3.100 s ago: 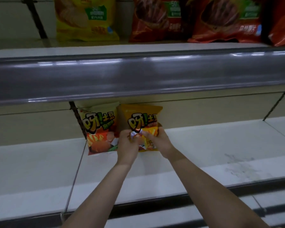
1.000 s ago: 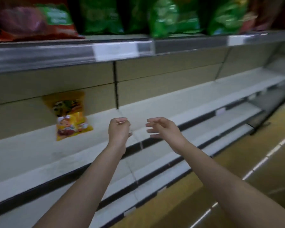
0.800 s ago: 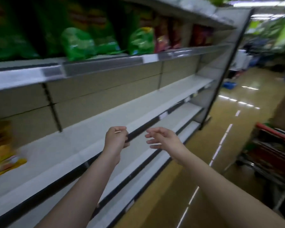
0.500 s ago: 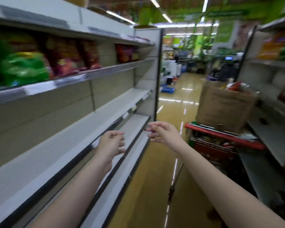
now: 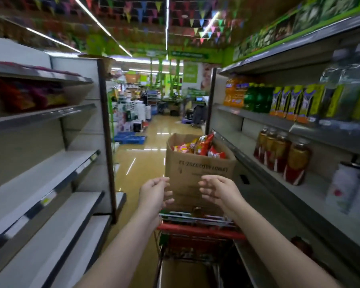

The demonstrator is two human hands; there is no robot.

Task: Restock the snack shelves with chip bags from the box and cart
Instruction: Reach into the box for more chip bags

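Observation:
A brown cardboard box (image 5: 197, 169) stands in a red shopping cart (image 5: 200, 230) straight ahead in the aisle. Red and yellow chip bags (image 5: 202, 145) stick out of its open top. My left hand (image 5: 154, 194) and my right hand (image 5: 219, 192) hover in front of the box's near side, palms facing each other, fingers loosely curled, holding nothing. Neither hand touches the box. The white snack shelves (image 5: 50, 183) run along the left, bare at the lower levels, with blurred bags (image 5: 27, 96) on an upper level.
On the right, shelves (image 5: 299, 183) carry bottles of drink (image 5: 285, 159) and cartons (image 5: 293, 104). The yellow aisle floor (image 5: 141, 159) stretches ahead to blue crates (image 5: 129, 139) and stacked goods at the far end.
I let go of the yellow bag on the left shelf and turned right to face down the aisle. Both empty hands now hang in front of the box on the cart.

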